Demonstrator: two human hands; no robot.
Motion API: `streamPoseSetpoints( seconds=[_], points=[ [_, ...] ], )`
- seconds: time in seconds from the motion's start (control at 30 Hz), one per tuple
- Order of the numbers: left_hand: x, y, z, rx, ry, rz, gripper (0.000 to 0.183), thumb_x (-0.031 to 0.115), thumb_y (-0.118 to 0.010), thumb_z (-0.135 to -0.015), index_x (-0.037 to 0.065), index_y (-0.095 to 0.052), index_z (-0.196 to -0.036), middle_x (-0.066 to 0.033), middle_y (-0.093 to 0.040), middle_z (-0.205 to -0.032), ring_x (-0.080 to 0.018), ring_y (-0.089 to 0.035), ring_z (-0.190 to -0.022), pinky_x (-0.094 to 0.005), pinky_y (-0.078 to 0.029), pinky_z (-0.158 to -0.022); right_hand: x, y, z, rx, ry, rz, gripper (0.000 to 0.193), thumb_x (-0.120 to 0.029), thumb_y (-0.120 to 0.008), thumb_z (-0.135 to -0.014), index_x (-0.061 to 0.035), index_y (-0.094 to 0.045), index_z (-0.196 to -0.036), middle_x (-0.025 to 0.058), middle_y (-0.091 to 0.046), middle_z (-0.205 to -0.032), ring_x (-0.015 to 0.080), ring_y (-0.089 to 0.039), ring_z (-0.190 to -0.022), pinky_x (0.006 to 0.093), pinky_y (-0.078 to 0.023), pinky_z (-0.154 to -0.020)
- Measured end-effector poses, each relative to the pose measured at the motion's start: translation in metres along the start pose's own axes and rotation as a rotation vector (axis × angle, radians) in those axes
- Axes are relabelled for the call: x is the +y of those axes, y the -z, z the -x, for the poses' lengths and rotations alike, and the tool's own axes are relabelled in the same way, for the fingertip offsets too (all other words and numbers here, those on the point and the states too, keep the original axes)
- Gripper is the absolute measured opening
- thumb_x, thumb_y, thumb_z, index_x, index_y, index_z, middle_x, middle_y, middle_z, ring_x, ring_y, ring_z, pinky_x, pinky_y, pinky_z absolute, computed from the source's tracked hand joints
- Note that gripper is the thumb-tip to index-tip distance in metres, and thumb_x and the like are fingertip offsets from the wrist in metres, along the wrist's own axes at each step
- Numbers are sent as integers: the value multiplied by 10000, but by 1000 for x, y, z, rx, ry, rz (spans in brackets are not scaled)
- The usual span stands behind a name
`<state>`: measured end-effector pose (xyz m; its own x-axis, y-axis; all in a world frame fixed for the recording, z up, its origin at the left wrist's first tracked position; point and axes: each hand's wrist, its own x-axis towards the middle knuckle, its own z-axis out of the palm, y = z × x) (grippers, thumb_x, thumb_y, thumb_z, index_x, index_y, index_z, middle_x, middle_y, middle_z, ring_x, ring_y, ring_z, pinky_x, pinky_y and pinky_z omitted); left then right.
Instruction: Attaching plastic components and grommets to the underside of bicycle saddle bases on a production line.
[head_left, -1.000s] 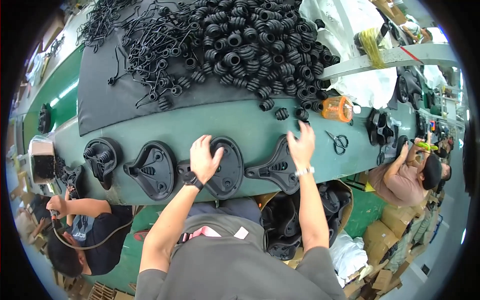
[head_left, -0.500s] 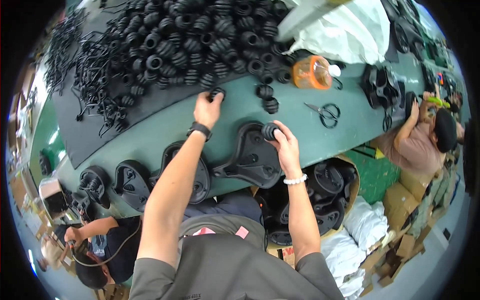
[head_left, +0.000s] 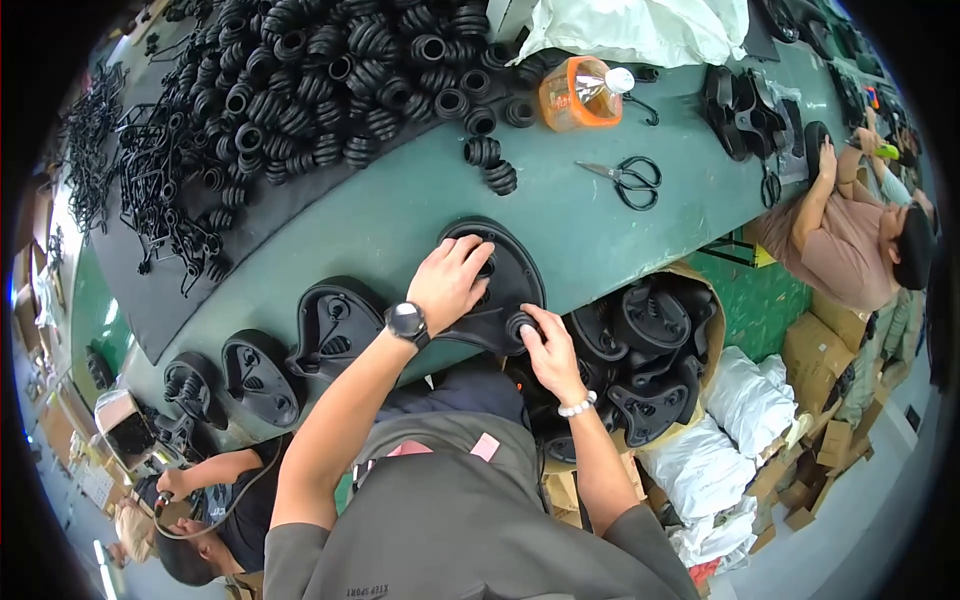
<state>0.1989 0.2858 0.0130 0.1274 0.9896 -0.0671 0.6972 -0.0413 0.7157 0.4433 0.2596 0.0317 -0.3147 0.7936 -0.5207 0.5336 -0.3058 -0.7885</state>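
A black bicycle saddle shell (head_left: 515, 268) lies upside down at the table's near edge, in front of me. My left hand (head_left: 450, 285) reaches over its wide part, with curled fingers on a black ribbed rubber bellows (head_left: 487, 266) that they mostly cover. Beside the shell's near right edge, my right hand (head_left: 552, 355) is closed around another ribbed bellows (head_left: 518, 326). Two loose bellows (head_left: 490, 165) sit beyond the shell. A big heap of bellows (head_left: 330, 80) covers the black mat at the far left.
Several saddle shells (head_left: 262, 375) line the near edge to the left. Bent black metal pieces (head_left: 165, 200) lie at far left. Scissors (head_left: 632, 183) and an orange bottle (head_left: 580, 95) stand out beyond. A carton of saddle shells (head_left: 650, 320) is at right; co-workers sit on both sides.
My left hand has come from the heap's edge down to the saddle shell with a bellows. My right hand has moved nearer to me, still holding its bellows. The whole view has shifted.
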Motion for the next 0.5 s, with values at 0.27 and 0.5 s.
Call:
streamPoseSetpoints(
  seconds=[0.27,0.5],
  points=[
    [-7,-5,-3,-20,-15,-91,599,135,-785,-808,33,-544,-1347,-142,-610,-1278,-334,-607,-1129,-420,-525,-972,22,-21,9,179,206,230,558,-125,-742,-887,52,-543,-1377,223,-594,-1369,421,-550,-1240,459,-459,-1071],
    [-2,-15,-6,-32,37,-181,494,123,-734,-836,40,-579,-1298,-133,-625,-1199,-297,-614,-1097,-406,-524,-963,36,-31,0,196,367,439,623,-81,-826,-804,36,-545,-1347,242,-596,-1326,431,-556,-1210,485,-466,-1051]
  ],
)
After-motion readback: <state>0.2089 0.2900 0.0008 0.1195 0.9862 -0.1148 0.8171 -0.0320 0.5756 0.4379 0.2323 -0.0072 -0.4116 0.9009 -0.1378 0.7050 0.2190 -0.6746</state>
